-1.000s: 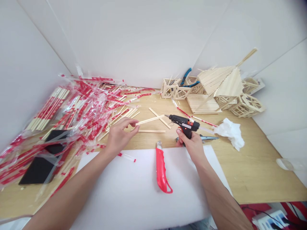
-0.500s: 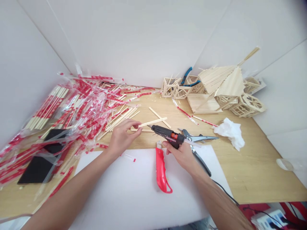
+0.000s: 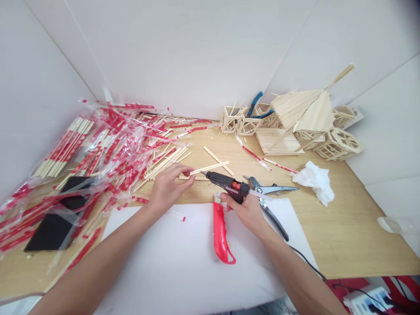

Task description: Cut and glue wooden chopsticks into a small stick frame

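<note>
On the wooden tabletop (image 3: 344,227), seen from the head camera, a white board (image 3: 164,262) lies at the near edge under both forearms. A heap of chopsticks in red-and-clear wrappers (image 3: 108,140) fills the left side, and a stick-built roof model (image 3: 308,118) with lattice cubes (image 3: 238,122) stands at the far right against the wall. The left hand (image 3: 167,188) pinches the near end of a bare wooden stick (image 3: 211,166) between thumb and fingertips; the stick runs right and away, low over the table, just beyond the board's far edge. The right hand (image 3: 246,210) is clenched around the grip of a black hot-glue gun (image 3: 226,183), whose nozzle points left and sits just beside the pinched end of the stick; whether they touch cannot be told. A red utility knife (image 3: 220,234) rests on the board between the two hands. Metal snips (image 3: 272,189) lie just right of the gun, and a crumpled white tissue (image 3: 315,179) lies beyond them.
</note>
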The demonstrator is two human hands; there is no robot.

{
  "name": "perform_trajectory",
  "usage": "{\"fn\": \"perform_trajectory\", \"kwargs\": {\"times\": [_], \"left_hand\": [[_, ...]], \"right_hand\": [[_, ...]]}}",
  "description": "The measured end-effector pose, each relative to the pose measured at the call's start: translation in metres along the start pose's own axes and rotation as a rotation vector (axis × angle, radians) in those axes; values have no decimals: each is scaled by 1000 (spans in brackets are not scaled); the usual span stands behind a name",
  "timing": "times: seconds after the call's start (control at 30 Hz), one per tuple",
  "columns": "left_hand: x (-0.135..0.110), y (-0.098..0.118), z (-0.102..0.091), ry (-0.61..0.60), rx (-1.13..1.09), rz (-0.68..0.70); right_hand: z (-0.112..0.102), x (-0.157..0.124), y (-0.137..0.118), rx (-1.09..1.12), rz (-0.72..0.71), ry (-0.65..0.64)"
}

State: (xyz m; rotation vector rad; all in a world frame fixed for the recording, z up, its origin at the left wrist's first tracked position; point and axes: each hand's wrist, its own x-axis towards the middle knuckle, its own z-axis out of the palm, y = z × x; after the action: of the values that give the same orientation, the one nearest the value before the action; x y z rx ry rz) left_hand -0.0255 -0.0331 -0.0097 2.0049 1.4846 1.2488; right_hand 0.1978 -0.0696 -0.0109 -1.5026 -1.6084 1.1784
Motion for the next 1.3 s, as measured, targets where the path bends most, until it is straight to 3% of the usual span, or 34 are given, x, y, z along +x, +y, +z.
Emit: {"fn": "perform_trajectory", "kwargs": {"times": [1.3], "left_hand": [[3, -2, -4, 78, 23, -21]], "right_hand": [[-12, 8, 4, 20, 16, 146]]}}
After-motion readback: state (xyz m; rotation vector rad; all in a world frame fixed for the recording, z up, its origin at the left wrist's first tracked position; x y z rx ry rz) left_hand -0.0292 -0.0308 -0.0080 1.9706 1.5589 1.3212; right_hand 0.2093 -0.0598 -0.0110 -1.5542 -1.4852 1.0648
